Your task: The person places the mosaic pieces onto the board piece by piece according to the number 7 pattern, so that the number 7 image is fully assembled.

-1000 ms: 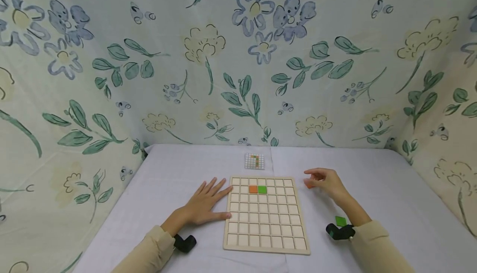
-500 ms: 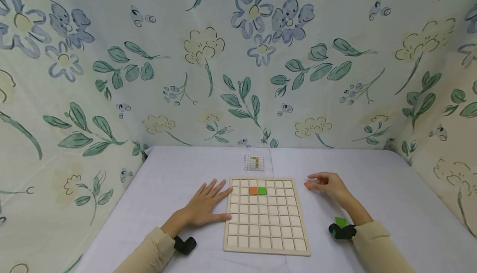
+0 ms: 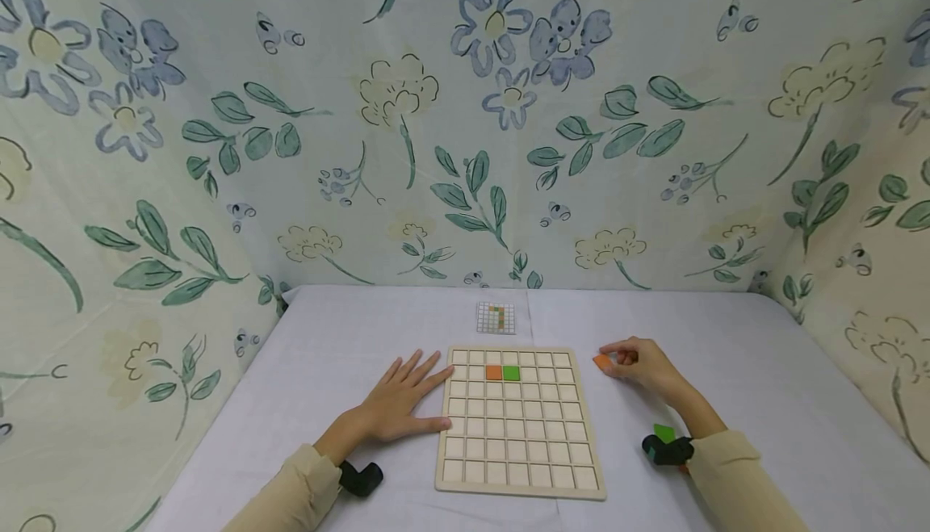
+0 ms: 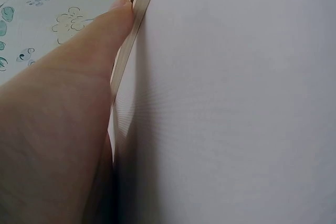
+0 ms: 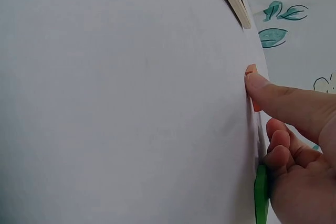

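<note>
A pale wooden grid board (image 3: 523,446) lies on the white cloth. An orange tile (image 3: 494,373) and a green tile (image 3: 512,373) sit side by side in its second row. My left hand (image 3: 395,403) rests with fingers spread, fingertip and thumb touching the board's left edge. In the left wrist view the thumb (image 4: 118,22) lies against that edge. Right of the board, my right hand (image 3: 645,366) pinches another orange tile (image 3: 602,362) at the cloth. The right wrist view shows the thumb (image 5: 281,98) on this tile, other fingers curled beneath.
A small printed pattern card (image 3: 496,318) lies beyond the board. A loose green tile (image 3: 663,433) is near my right wrist, partly behind the black wrist camera (image 3: 667,450). A bit of orange (image 3: 684,470) peeks out there. Floral cloth (image 3: 465,152) hangs behind the table.
My right hand's fingers have lowered and closed onto the orange tile, which shows less tilt than a second ago. The left hand and the board have stayed put.
</note>
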`<state>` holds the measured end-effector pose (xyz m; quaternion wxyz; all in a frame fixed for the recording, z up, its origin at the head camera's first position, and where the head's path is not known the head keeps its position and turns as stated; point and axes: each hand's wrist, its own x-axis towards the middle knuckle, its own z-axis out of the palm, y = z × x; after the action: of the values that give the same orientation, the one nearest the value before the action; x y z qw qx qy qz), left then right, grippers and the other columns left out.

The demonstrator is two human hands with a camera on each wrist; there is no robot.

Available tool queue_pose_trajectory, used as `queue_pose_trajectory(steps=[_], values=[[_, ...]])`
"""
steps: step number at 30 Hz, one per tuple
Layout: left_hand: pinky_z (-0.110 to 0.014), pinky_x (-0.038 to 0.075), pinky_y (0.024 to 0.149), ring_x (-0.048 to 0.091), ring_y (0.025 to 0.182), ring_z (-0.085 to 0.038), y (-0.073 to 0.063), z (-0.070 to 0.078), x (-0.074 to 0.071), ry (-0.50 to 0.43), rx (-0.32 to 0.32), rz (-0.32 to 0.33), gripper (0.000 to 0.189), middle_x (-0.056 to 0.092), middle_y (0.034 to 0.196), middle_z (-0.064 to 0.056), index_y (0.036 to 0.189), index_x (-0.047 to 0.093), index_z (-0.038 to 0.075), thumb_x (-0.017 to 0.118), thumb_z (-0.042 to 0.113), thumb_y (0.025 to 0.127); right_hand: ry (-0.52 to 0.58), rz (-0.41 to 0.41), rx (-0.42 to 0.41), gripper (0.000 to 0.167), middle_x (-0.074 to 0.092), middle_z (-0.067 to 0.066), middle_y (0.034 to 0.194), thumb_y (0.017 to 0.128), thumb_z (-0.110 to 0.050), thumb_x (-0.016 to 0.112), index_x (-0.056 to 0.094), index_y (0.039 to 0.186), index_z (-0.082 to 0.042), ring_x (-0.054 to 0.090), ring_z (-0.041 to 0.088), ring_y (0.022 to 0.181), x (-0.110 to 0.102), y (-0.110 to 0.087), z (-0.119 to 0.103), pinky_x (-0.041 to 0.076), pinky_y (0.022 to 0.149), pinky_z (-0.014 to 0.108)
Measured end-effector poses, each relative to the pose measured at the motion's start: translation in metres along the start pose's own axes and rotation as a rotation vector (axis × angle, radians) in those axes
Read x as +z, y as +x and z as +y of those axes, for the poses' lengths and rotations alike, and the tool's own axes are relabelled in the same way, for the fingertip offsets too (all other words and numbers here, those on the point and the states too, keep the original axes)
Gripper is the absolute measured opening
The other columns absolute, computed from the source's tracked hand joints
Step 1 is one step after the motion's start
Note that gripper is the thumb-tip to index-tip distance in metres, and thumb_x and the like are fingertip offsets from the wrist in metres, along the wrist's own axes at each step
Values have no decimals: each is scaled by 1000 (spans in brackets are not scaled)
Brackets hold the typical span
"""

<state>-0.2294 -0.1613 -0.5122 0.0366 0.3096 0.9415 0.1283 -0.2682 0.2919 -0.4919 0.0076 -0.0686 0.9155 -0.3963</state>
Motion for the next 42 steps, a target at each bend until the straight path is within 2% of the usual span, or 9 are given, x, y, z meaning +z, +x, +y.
queue_pose_trajectory(steps=[10, 20, 30, 37, 42], values=[[-59, 2, 118, 2, 152, -34, 1, 1, -1, 11, -4, -6, 90, 9, 167, -4, 161, 20, 30, 38, 81, 89, -15, -24, -42, 27, 55, 7, 84, 84, -4, 79, 72, 107, 7, 45, 22, 78, -4, -4, -7, 38, 62, 26], [-60, 3, 118, 4, 151, -35, 1, 2, -2, 11, 3, 5, 89, 11, 167, -5, 160, 22, 30, 40, 80, 89, -60, -6, -91, 23, 55, 5, 83, 84, -2, 79, 71, 103, 6, 45, 20, 76, -2, -2, 0, 38, 61, 26], [-59, 2, 118, 3, 152, -34, 1, 3, -1, 8, -9, -11, 89, 10, 167, -4, 161, 20, 30, 40, 80, 89, -33, 7, -109, 22, 57, 5, 84, 85, -4, 78, 70, 103, 6, 47, 19, 76, -2, 1, -1, 40, 61, 24], [-58, 2, 118, 1, 152, -33, 2, 2, 1, 27, -18, -18, 90, 8, 167, -2, 161, 18, 32, 37, 82, 88, -31, 26, -90, 25, 57, 6, 87, 85, -6, 78, 70, 106, 4, 49, 21, 80, -3, 1, -17, 43, 59, 24], [-58, 2, 118, 1, 152, -33, 2, 2, 0, 30, -27, -18, 91, 9, 167, -2, 161, 19, 33, 36, 83, 88, -10, 29, -145, 24, 57, 6, 86, 87, -7, 77, 70, 106, 5, 50, 20, 80, -2, -1, -32, 45, 62, 23]])
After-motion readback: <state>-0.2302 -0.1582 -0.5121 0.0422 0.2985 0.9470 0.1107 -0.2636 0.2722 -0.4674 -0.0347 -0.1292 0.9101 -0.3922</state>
